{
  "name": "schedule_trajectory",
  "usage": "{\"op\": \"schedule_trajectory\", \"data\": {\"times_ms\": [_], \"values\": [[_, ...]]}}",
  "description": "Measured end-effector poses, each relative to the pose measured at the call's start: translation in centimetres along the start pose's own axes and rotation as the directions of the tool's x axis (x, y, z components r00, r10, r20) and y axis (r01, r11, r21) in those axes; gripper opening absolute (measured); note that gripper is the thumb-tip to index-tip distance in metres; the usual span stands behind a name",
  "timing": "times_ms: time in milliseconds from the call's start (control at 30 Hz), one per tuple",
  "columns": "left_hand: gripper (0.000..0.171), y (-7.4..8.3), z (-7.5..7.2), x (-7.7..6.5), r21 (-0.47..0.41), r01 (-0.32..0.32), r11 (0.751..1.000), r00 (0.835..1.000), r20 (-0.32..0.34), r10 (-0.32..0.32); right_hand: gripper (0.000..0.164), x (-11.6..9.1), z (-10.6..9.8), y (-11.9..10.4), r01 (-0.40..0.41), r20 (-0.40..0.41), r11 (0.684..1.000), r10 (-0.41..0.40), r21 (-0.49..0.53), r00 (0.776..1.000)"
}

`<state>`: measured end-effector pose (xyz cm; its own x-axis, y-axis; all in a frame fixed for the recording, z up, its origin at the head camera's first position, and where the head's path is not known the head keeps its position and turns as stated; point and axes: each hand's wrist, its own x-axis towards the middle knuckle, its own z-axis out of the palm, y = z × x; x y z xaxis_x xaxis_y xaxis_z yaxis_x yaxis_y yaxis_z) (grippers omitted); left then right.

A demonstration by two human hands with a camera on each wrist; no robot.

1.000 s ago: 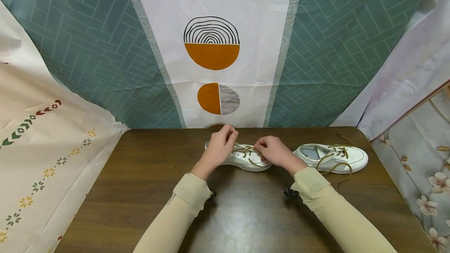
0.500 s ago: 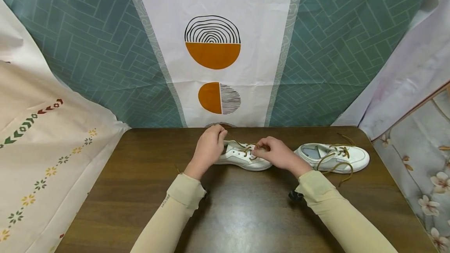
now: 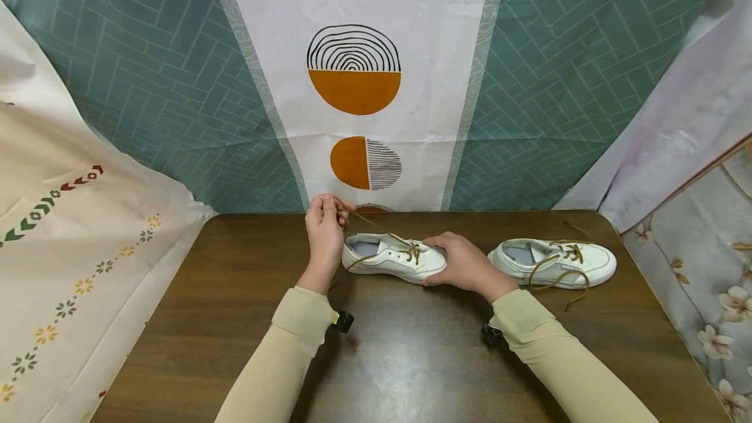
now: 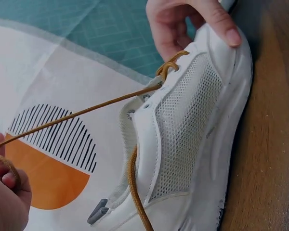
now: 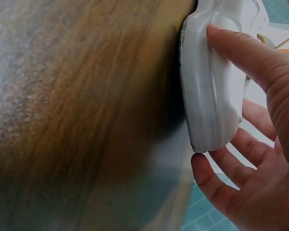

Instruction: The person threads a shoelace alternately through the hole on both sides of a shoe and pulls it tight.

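Note:
A white sneaker [image 3: 395, 264] with a mesh side lies sole down on the table, toe to the right. My left hand [image 3: 325, 230], raised left of its heel, holds a brown shoelace [image 4: 86, 111] in curled fingers. That lace runs taut to the upper eyelets in the left wrist view. Another stretch of lace hangs over the shoe's collar. My right hand [image 3: 467, 264] grips the toe, the thumb [image 5: 226, 42] on the near side and the fingers round the front and far side.
A second white sneaker [image 3: 596, 266] with loose brown laces stands on the right of the brown wooden table [image 3: 223, 318]. A patterned cloth [image 3: 511, 116] hangs along the back edge. Curtains flank both sides, and a dark wrist camera [image 3: 343, 322] sits under my left cuff.
My left hand has moved left and up from the shoe, drawing the lace out taut. My right hand has gone from the laces to a grip around the toe.

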<state>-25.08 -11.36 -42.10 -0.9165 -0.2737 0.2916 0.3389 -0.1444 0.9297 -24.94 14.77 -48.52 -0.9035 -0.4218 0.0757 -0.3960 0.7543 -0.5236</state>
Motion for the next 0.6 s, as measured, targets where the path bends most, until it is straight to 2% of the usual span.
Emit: {"op": "schedule_trajectory", "data": {"times_ms": [100, 333, 400, 500, 600], "values": [[0.030, 0.1, -0.1, 0.0, -0.049, -0.011, 0.999, 0.999, -0.037, 0.010, 0.082, 0.0, -0.1, -0.2, -0.005, 0.006, 1.000, 0.005, -0.003, 1.000], [0.028, 0.1, -0.2, 0.2, -0.046, 0.015, 0.999, 0.999, -0.046, -0.017, 0.081, -0.1, -0.2, -0.2, -0.013, 0.016, 1.000, 0.013, 0.001, 1.000], [0.028, 0.1, -0.4, 0.3, 0.005, 0.019, 1.000, 0.999, -0.028, -0.019, 0.082, -0.1, -0.2, -0.2, -0.011, 0.016, 1.000, 0.011, 0.003, 1.000], [0.028, 0.0, -0.9, 0.4, 0.150, 0.027, 0.988, 1.000, 0.007, -0.028, 0.082, 0.0, -0.1, -0.1, -0.008, 0.017, 1.000, 0.008, 0.001, 1.000], [0.027, -0.1, -1.4, 0.5, 0.323, 0.032, 0.946, 0.999, 0.028, -0.043, 0.083, -0.1, -0.1, -0.1, -0.011, 0.022, 1.000, 0.011, -0.003, 1.000]]}}
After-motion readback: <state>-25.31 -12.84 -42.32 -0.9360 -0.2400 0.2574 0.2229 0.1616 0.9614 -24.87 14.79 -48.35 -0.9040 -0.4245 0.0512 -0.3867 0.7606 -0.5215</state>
